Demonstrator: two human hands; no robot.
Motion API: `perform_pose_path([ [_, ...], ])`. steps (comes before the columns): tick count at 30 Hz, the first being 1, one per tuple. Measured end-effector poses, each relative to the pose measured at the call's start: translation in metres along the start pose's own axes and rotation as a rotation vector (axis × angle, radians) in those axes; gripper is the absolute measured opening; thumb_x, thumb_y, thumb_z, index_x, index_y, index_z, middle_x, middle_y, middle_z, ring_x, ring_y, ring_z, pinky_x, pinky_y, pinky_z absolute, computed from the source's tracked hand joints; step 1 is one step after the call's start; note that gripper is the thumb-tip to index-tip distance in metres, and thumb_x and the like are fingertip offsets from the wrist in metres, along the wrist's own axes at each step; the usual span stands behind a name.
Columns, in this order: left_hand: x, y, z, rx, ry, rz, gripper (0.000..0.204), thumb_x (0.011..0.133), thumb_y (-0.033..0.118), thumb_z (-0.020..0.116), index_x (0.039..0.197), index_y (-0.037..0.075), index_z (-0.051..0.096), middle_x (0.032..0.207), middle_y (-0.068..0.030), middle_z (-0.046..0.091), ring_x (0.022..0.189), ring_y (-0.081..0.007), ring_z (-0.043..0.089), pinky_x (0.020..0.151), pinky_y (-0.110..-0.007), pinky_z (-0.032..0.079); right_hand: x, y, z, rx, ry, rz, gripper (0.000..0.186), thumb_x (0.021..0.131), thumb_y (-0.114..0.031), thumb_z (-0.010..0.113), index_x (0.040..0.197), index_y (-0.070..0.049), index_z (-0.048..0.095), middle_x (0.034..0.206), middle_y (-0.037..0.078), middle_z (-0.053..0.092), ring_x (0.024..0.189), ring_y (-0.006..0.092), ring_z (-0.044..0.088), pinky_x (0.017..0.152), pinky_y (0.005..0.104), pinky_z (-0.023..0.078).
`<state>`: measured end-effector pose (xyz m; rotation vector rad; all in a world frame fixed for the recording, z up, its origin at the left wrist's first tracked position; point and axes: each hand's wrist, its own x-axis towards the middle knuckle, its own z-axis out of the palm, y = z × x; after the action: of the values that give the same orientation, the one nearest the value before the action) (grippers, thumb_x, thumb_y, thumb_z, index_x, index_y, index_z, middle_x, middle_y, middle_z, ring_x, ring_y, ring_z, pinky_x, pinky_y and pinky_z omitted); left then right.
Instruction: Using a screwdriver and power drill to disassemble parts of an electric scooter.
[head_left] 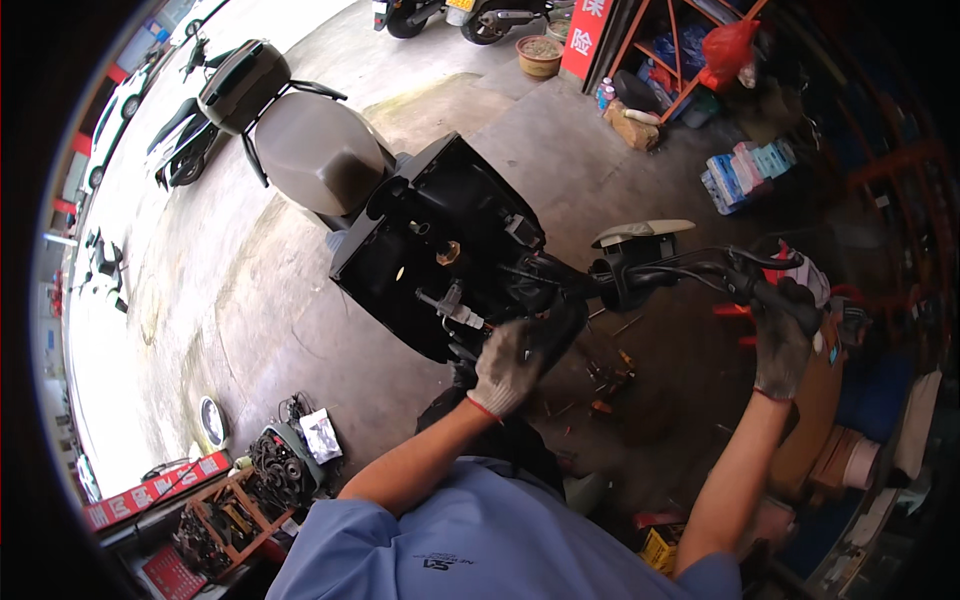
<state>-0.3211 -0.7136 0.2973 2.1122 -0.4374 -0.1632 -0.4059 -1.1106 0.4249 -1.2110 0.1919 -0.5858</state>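
The black electric scooter with its front panels stripped [440, 240] stands on the concrete floor [250, 300], its black handlebar [660, 272] running left to right. The right hand [785, 335] has gloved fingers clamped on the bar's right grip; the left hand [510, 365] closes loosely at the steering stem, nearer the exposed wiring.

You stand on a grey concrete floor [300, 330], bright daylight at your left; an orange metal shelf [690, 60] stands far ahead, parked scooters [185, 140] outside.
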Motion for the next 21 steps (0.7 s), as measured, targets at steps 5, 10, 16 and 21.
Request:
perform_pose_path([
  [5,0.108,0.028,-0.027,0.212,-0.059,0.363,0.047,0.082,0.028,0.065,0.122,0.005,0.056,0.125,-0.0162,0.058,0.113,-0.0362,0.056,0.100,-0.044,0.043,0.001,0.010,0.006,0.276,-0.001,0.033,0.038,0.101,-0.017,0.047,0.134,0.000,0.040,0.136,0.020,0.044,0.126,0.0385,0.046,0.101,0.0517,0.049],
  [10,0.167,0.009,0.010,0.515,-0.576,0.399,0.055,0.081,0.041,0.064,0.124,0.009,0.058,0.120,-0.0155,0.062,0.116,-0.0323,0.057,0.103,-0.044,0.039,0.001,0.014,0.012,0.399,0.021,0.064,0.036,0.100,-0.012,0.049,0.133,0.000,0.043,0.137,0.020,0.044,0.127,0.0378,0.046,0.102,0.0526,0.048],
  [16,0.193,0.010,0.046,0.615,-0.974,0.210,0.039,0.083,0.043,0.060,0.099,0.009,0.072,0.094,-0.0169,0.071,0.094,-0.0341,0.069,0.083,-0.043,0.053,0.001,0.030,0.009,0.342,-0.014,0.023,0.034,0.102,-0.018,0.042,0.131,-0.001,0.047,0.136,0.020,0.049,0.125,0.0349,0.050,0.109,0.0534,0.039],
  [21,0.185,0.000,0.065,0.660,-0.837,0.176,0.039,0.084,0.045,0.058,0.100,0.014,0.074,0.095,-0.0172,0.071,0.093,-0.0311,0.070,0.079,-0.042,0.055,0.015,0.047,0.010,0.059,0.094,0.026,0.031,0.100,-0.013,0.047,0.129,-0.001,0.049,0.128,0.019,0.054,0.123,0.0323,0.052,0.102,0.0474,0.048],
])
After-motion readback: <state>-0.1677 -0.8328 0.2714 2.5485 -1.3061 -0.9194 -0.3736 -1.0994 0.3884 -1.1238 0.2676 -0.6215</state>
